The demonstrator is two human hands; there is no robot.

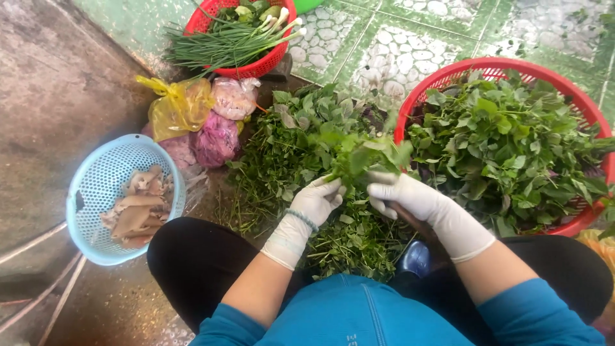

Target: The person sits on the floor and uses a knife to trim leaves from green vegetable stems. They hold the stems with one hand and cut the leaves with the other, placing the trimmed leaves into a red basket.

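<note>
While both gloved hands, left hand and right hand, pinch a leafy sprig above the herb pile, stripping appears underway; next, probably a transfer toward the red basket.

blue basket – pale pieces | red basket (scallions) | tied plastic bags

The floor on the left is bare grey-brown concrete, damp and streaked, with thin pale lines crossing its lower corner. Toward the top and right it gives way to green tiles patterned with white pebble shapes and pale grout lines. Soft, even daylight falls throughout.
</note>
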